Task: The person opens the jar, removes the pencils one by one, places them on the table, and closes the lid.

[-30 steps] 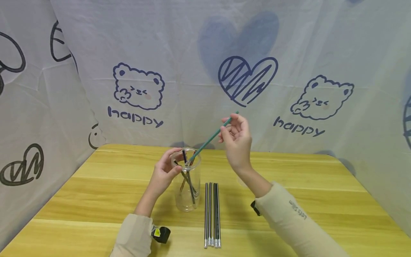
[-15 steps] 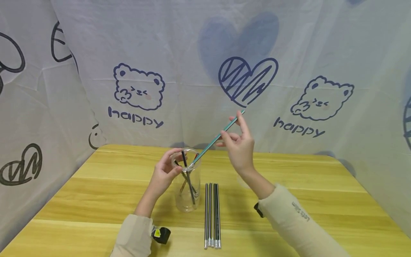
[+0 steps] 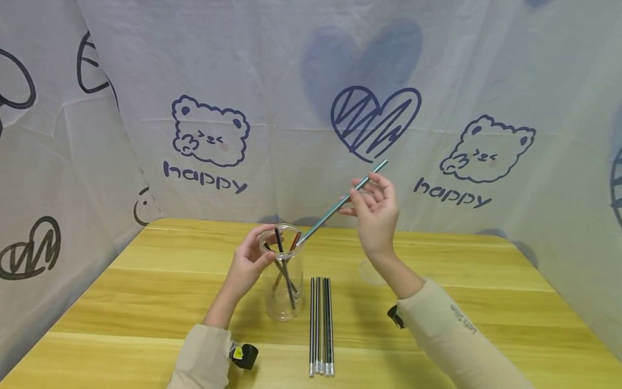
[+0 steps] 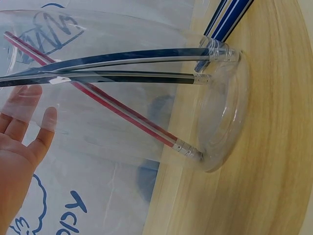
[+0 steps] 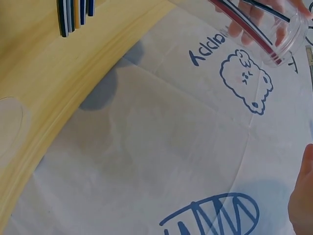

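Head view: right grip (image 3: 377, 222) pinches teal pencil (image 3: 330, 214) toward upper end; left grip (image 3: 247, 263) holds cup (image 3: 276, 303) at rim.

From my head, a camera looks forward and down over the wooden table (image 3: 121, 302) at the printed cloth (image 3: 291, 81), far enough back to hold both my left hand (image 3: 248, 265) and right hand (image 3: 376, 219). On my left wrist, another faces the clear plastic cup (image 3: 274, 302) from very near, turned sideways so the base lies to the right, while my right wrist's, steeply tipped and farther from the cup, faces mostly cloth. All three share cup, table and cloth, and both wrist views crop the pencil row (image 3: 322, 327) that my head view shows whole.
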Motion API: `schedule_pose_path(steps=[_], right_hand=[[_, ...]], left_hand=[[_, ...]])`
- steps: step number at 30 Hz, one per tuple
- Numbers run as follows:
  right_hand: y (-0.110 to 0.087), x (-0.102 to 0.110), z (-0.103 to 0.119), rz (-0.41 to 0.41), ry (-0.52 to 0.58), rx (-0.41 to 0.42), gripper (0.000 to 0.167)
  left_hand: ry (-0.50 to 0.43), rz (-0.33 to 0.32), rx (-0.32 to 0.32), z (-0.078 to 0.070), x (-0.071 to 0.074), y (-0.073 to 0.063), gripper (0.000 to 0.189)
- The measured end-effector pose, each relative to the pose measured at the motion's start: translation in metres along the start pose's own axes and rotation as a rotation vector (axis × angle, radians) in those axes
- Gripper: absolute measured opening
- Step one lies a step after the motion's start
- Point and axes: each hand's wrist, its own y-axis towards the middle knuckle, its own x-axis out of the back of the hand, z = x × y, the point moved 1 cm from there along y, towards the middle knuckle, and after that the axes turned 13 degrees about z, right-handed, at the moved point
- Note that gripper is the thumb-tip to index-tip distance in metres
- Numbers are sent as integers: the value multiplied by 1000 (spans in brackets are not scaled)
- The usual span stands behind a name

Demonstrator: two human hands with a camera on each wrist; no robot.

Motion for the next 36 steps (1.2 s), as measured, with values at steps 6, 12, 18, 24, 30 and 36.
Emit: schedule_pose_path(steps=[6, 12, 18, 24, 30, 36], right_hand=[[0, 4, -1, 13, 19, -23, 49], [-4, 8, -4, 29, -29, -55, 62], [-11, 14, -10, 52, -23, -142, 62], [-19, 17, -16, 75, -2, -214, 58], [-28, 20, -25, 119, -28, -273, 56], [-38, 24, -35, 192, -82, -378, 58]], left_hand=[[-6, 5, -4, 0, 0, 0, 49], [-7, 2, 2, -1, 0, 0, 48], [-4, 1, 12, -1, -1, 0, 47], [2, 0, 16, -1, 0, 1, 47], [3, 3, 15, 0, 0, 0, 48], [12, 6, 18, -1, 0, 0, 50]])
